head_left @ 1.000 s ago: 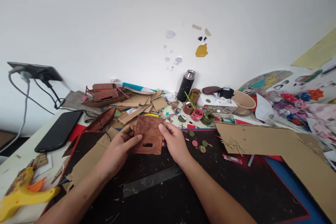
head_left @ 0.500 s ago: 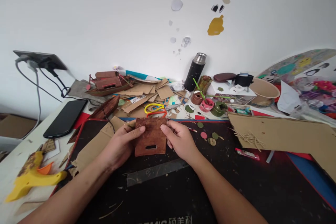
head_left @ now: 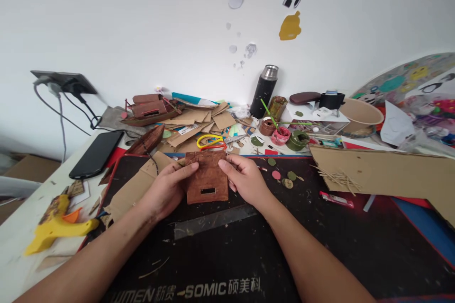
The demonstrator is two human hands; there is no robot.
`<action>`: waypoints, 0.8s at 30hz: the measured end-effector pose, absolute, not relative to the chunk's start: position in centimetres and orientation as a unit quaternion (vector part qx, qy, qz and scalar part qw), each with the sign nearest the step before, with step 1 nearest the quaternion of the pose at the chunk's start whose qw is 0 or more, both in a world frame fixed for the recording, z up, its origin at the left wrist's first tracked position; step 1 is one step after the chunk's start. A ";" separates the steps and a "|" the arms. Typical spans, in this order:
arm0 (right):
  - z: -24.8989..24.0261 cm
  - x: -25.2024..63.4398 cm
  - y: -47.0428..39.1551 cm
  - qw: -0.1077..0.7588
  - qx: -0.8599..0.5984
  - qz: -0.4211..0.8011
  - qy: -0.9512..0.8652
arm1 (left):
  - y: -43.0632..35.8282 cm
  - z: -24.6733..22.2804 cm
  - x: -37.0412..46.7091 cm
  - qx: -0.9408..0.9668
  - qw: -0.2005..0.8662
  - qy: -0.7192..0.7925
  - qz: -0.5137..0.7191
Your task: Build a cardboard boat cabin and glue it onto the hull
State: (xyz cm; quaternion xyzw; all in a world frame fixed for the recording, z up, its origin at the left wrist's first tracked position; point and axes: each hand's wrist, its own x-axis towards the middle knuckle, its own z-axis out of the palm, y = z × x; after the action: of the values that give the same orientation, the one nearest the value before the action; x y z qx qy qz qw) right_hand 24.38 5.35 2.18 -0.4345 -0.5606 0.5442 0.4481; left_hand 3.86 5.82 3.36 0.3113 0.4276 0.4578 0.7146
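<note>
Between my two hands is a brown-painted cardboard piece with a small rectangular slot cut near its lower edge. My left hand grips its left side, thumb on the front face and fingers behind. On the right side, my right hand pinches the upper edge with the thumb in front; its other fingers are partly hidden. The piece is held above the black desk mat. Just beyond it lie scissors with yellow and orange handles. A clear strip lies on the mat below the piece.
At the back stand a brown model boat, cardboard scraps, a black thermos and open paint jars. To the left are a yellow glue gun and a phone. Thin sticks rest on cardboard at right.
The whole view has shifted slightly, showing more of the mat's near lettering. Both hands keep their hold on the brown cardboard piece, with almost no change in pose.
</note>
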 end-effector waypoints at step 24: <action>1.7 23.7 5.4 0.456 -0.384 0.612 -0.519 | 5.4 3.6 4.4 0.230 0.719 0.464 0.463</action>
State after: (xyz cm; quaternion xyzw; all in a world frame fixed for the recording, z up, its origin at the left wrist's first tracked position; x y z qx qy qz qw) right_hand 23.68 5.40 1.70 -0.3841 -0.5195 0.6119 0.4562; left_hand 4.41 5.43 3.57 0.2302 0.4636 0.4630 0.7195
